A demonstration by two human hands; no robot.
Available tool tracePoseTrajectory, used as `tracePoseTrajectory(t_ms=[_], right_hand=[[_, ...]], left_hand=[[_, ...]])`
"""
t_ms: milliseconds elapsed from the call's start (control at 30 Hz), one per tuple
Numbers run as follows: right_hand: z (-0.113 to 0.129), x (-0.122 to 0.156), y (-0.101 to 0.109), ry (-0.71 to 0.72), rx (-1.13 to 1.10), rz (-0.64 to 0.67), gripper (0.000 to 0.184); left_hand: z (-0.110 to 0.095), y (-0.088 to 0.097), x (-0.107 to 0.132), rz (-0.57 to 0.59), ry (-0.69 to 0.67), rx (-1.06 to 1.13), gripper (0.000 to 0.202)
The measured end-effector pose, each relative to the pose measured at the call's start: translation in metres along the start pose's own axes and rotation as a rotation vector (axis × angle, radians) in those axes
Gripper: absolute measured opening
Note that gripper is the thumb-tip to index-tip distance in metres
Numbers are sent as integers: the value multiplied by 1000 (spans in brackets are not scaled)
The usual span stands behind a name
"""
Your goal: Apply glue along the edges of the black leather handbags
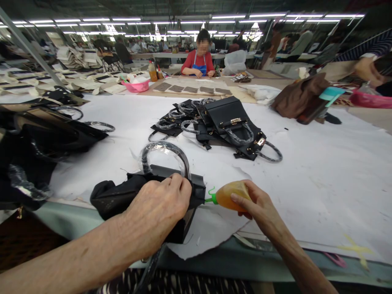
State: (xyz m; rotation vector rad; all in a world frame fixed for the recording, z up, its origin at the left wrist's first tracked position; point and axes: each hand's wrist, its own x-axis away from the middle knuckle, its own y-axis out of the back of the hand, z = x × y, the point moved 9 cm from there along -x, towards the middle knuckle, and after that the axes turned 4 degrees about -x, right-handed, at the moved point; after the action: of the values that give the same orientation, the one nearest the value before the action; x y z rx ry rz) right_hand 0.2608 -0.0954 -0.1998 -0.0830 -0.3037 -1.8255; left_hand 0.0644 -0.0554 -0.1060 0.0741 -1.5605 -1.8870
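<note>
Bag (143, 192) lies at the table's near edge, at 6 o'clock, black, with its plastic-wrapped handle (165, 153) arching up behind it. The left hand (159, 208) is closed on the bag's upper edge, fingers curled over it and pinching the flap. The right hand (260, 204) is wrapped around an amber bottle (231, 196), whose green nozzle (211, 198) touches the bag's right end, at 3 o'clock of the left hand. Judging by that, gluing of this bag is under way at the corner; no glue line can be made out, so how much of the edge is covered cannot be told.

Farther out, at 12 o'clock, a pile of black bags (226, 122) sits on the white paper (321, 171), and at 9 o'clock more dark bags (39, 139) are heaped; which pile is finished is unclear. Beyond, a person in a red top (199, 61) sits at the far table.
</note>
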Motion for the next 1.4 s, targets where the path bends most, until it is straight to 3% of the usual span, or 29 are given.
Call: tracePoseTrajectory(t_ms=[433,667,867,1033,1200,1400], right_hand=[[3,-2,-4,50,38,22,39],[-2,-1,-1,145,110,-64,40],[2,7,5,160,142,-132,45],[7,16,4,116,97,-50,41],[8,18,1,57,80,-4,47],[11,16,-5,30,64,59,39]], left_hand=[[0,2,0,-81,9,-12,51],[-1,8,2,-156,-5,-19,40],[0,12,1,-130,-10,-2,39],[-1,11,2,-137,-10,-16,39],[-4,10,4,-242,8,-41,38],[-7,12,9,-332,-13,-69,37]])
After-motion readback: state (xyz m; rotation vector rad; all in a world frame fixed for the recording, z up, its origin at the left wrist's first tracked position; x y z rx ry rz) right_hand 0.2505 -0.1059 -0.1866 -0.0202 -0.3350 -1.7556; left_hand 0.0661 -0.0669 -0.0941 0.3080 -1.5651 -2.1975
